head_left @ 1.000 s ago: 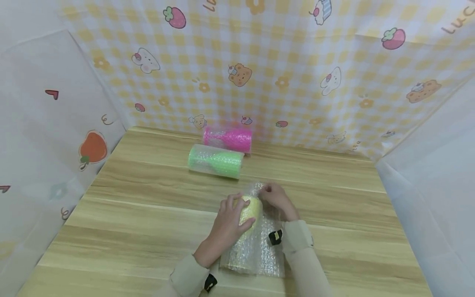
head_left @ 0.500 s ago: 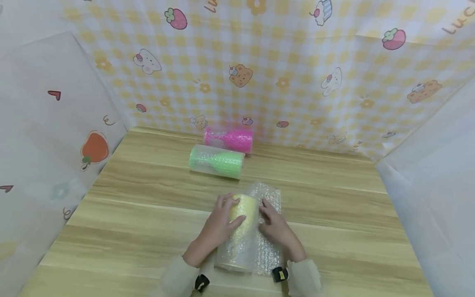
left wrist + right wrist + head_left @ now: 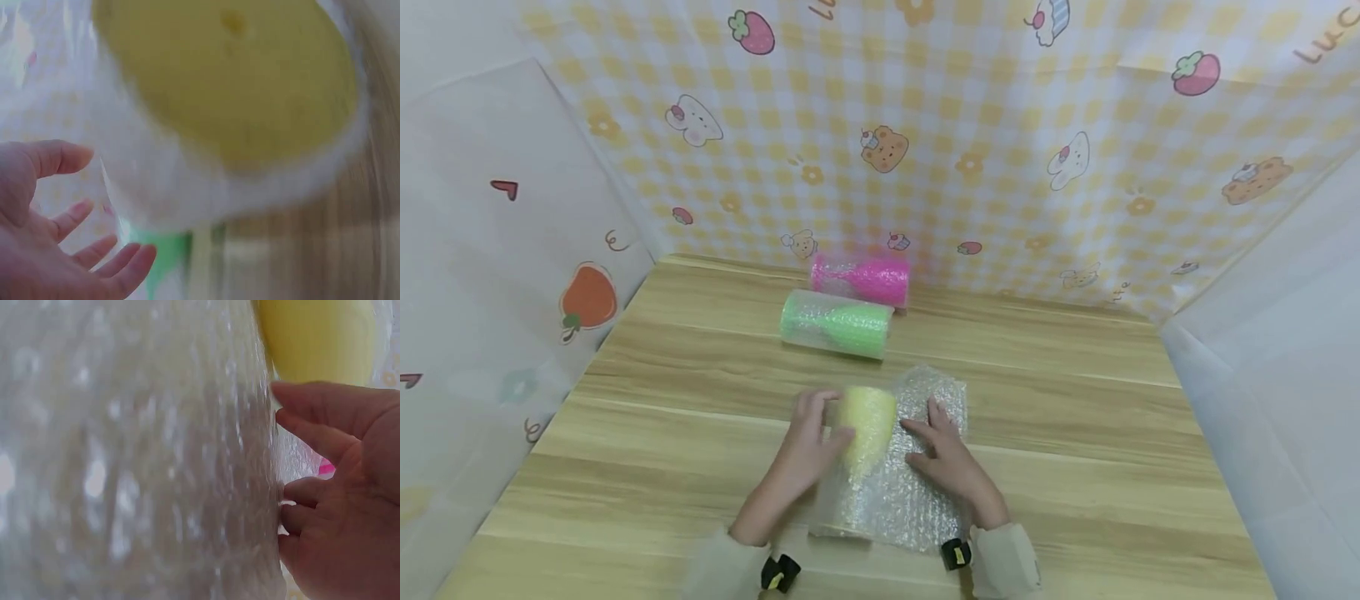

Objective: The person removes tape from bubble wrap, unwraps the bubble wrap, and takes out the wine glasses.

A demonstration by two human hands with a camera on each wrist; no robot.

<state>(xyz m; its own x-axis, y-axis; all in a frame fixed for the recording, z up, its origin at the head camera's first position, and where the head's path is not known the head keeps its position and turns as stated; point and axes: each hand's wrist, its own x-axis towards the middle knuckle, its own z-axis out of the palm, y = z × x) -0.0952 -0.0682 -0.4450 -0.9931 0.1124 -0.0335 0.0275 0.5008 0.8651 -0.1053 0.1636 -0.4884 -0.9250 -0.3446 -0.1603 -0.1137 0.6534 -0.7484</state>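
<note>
A yellow goblet (image 3: 868,421) lies on the table, its bowl pointing away and its round base (image 3: 250,81) large in the left wrist view. Bubble wrap (image 3: 928,500) covers the goblet and spreads flat to the right of it. My left hand (image 3: 808,442) is at the left side of the bowl, thumb over the wrapped surface, fingers loosely bent and apart in the left wrist view. On the flat sheet rest the spread fingers of my right hand (image 3: 951,458), their tips at the wrap in the right wrist view.
Farther back lie a green goblet (image 3: 850,327) and a pink goblet (image 3: 880,279), each rolled in bubble wrap, one behind the other. A yellow checked cloth (image 3: 970,125) hangs behind the wooden table (image 3: 1075,400); white sheets stand at both sides.
The goblet has moved left with my left hand, and more wrap lies flat. My right hand has come from the sheet's far edge down onto its middle, fingers spreading.
</note>
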